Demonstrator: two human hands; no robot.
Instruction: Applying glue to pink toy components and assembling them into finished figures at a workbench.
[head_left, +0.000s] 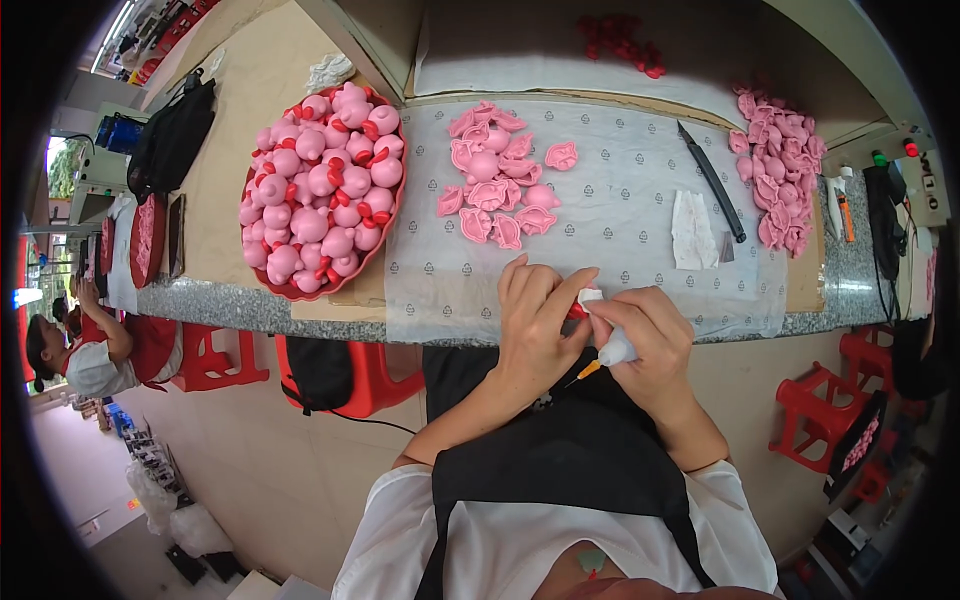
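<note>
The left hand [535, 325] is pinching a small red piece [577, 311] at the table edge [300, 300], while the right hand [645, 335] is gripping a white glue bottle [612, 345] touching it. Pink shells [495, 185] are lying on the clear printed sheet [620, 210], just beside a red basket [385, 235] full of pink figures.

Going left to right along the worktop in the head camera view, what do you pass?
Black bag → round red tray heaped with pink toy pigs → loose cluster of flat pink moulded pieces → long black-handled knife → pile of pink pieces at the right end.
</note>
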